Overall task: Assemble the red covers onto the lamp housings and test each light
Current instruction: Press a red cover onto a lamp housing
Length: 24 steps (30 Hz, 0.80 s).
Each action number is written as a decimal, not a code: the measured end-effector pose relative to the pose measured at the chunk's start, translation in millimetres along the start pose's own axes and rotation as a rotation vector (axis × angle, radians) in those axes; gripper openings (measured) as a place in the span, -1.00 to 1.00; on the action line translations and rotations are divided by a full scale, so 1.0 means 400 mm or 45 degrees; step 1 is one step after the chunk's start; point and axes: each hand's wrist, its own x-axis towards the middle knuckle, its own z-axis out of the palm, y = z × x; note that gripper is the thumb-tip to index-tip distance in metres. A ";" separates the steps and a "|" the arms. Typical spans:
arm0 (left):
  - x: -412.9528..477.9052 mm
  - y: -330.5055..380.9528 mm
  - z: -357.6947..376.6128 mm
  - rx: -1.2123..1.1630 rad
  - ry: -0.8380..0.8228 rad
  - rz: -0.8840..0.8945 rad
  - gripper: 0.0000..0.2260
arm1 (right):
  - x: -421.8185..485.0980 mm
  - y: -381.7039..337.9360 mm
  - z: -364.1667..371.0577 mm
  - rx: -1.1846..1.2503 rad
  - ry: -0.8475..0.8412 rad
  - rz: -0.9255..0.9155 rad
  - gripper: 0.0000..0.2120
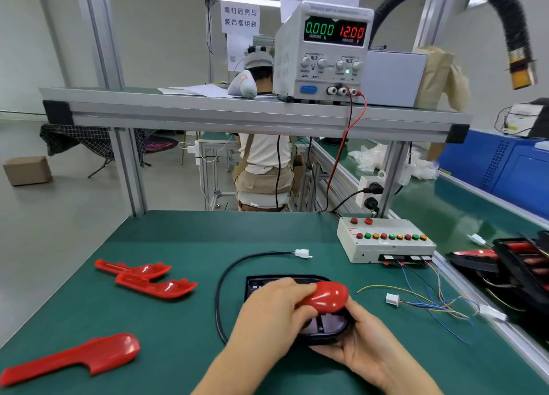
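Left hand [273,314]: fingers curled over the left end of a glossy red plastic lamp cover [326,298], gripping it and holding it down on the black oval plastic lamp housing [261,284]. Cover lies across the housing's right part, rounded end pointing up-right; can't tell if it's seated

Right hand [365,344]: fingers wrapped under the housing's near-right rim, thumb up beside the cover's rounded end

Housing sits front-centre on the green bench mat [184,237]. Its black cable [217,305] loops round the left and ends in a white plug [302,253], lying free on the mat, apart from the test box

Left on the mat: two spare red covers hollow side up, first spare cover [133,268] touching the second spare cover [157,286]; third spare cover [74,357] glossy side up near the front-left edge

Rear right: off-white test box with a row of red, green and yellow buttons [386,246]. Thin coloured wires [445,307] run from its front; a white connector [392,299] lies on the mat just right of the hands

Upper shelf: grey bench power supply [326,53] reads 0.000 A, 12.00 V; thin red lead [341,148] drops from it

Far right: black tray with red parts [520,261], blurred
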 end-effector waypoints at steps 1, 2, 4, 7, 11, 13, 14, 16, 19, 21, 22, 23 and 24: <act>-0.008 0.004 0.011 0.019 0.015 0.009 -0.66 | 0.000 0.000 0.000 -0.005 0.005 -0.008 -0.45; -0.015 0.007 0.018 0.045 0.028 0.012 -0.67 | 0.000 0.000 -0.001 -0.006 0.015 -0.013 -0.44; -0.029 0.007 0.029 0.068 0.057 0.004 -0.67 | 0.001 -0.001 -0.001 -0.005 0.037 -0.010 -0.42; -0.047 0.010 0.038 0.055 0.111 -0.006 -0.68 | 0.001 -0.004 0.000 -0.026 0.061 -0.009 -0.38; -0.067 0.024 0.046 0.126 0.178 0.036 -0.71 | -0.005 -0.002 0.003 -0.059 0.072 -0.029 -0.39; -0.071 0.029 0.048 0.238 0.188 0.068 -0.72 | -0.008 -0.001 0.004 -0.064 0.075 -0.035 -0.39; -0.073 0.031 0.052 0.244 0.217 0.067 -0.70 | -0.008 -0.001 0.005 -0.064 0.073 -0.035 -0.39; -0.077 0.037 0.062 0.238 0.257 0.089 -0.69 | -0.010 -0.001 0.004 -0.069 0.069 -0.037 -0.39; -0.081 0.035 0.073 0.210 0.302 0.098 -0.71 | -0.011 -0.001 0.004 -0.082 0.066 -0.038 -0.40; -0.083 0.036 0.081 0.210 0.311 0.067 -0.70 | -0.010 0.000 0.004 -0.086 0.062 -0.041 -0.40; -0.084 0.037 0.086 0.206 0.314 0.056 -0.70 | -0.010 0.000 0.004 -0.088 0.059 -0.044 -0.40; -0.085 0.037 0.091 0.196 0.322 0.048 -0.69 | -0.011 0.000 0.005 -0.095 0.053 -0.046 -0.41; -0.086 0.036 0.096 0.178 0.329 0.040 -0.68 | -0.012 0.000 0.006 -0.105 0.043 -0.050 -0.41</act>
